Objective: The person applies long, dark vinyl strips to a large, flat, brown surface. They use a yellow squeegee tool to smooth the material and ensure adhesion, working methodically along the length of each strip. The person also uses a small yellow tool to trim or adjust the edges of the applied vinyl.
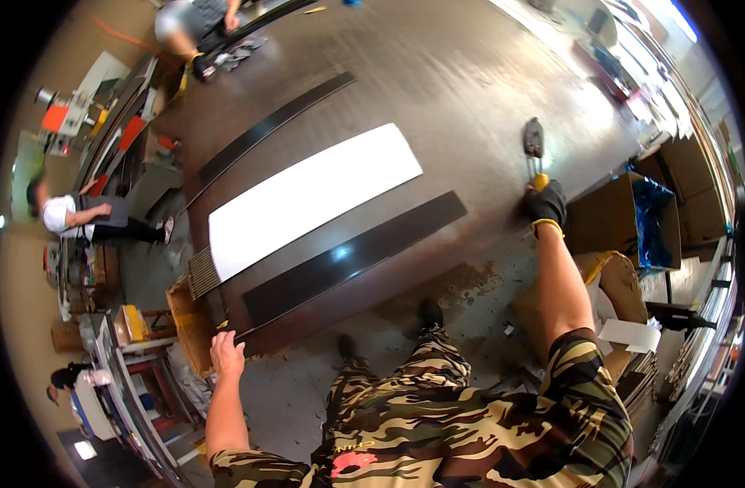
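Note:
My right hand (545, 205), in a black glove with a yellow cuff, is closed around the yellow handle of a tool (534, 140) with two metal rods and a dark, blocky head. The tool is over the right part of the large dark table (462, 106). My bare left hand (227, 355) is at the table's near left corner, fingers partly spread, with nothing visible in it. A wide white sheet (315, 195) lies across the table. A dark strip (356, 256) lies on its near side, and a narrower dark strip (275, 122) on its far side.
Beside my left hand stands a cardboard box (189, 329). Another box (608, 220) with blue plastic inside is right of the table. A person (193, 32) works at the far left edge; another (88, 213) stands farther left. A metal rack (137, 382) is at lower left.

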Demonstrator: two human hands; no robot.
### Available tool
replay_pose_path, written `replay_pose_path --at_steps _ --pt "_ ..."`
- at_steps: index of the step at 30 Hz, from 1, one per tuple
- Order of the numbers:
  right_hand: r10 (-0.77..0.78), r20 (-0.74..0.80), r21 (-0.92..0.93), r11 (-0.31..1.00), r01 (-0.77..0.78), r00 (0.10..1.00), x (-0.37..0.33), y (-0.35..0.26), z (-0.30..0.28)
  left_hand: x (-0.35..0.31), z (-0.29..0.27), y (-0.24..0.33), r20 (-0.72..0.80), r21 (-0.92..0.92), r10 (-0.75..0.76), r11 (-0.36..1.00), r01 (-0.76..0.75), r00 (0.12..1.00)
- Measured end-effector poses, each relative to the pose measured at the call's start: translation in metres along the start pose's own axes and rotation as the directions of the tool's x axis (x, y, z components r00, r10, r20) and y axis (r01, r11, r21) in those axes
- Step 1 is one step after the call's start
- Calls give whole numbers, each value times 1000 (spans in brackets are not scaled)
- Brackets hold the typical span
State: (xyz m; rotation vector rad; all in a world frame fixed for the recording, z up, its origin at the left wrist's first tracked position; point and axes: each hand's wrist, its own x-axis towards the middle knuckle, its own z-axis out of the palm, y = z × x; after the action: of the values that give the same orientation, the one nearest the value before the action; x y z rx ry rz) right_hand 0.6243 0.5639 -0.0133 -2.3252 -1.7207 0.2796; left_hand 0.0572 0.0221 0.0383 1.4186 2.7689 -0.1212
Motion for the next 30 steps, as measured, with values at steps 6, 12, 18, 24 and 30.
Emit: replay_pose_path --at_steps 6,12,18,24,30 --pt "-206 53 261 947 185 977 -66 48 -11 -8 26 -51 -125 -306 70 946 -106 990" --pt "-484 87 346 834 429 871 -281 0 7 9 24 -72 -291 -431 269 820 -377 918" --pt "-658 593 424 745 515 464 -506 -169 -4 12 34 -81 -326 -432 292 800 -416 899" --pt "-768 551 439 600 668 328 -510 -206 4 16 30 -84 -314 -414 290 815 -405 904" --pt "-514 443 217 857 468 734 -324 -66 -28 13 22 -82 -241 -435 253 835 -337 937"
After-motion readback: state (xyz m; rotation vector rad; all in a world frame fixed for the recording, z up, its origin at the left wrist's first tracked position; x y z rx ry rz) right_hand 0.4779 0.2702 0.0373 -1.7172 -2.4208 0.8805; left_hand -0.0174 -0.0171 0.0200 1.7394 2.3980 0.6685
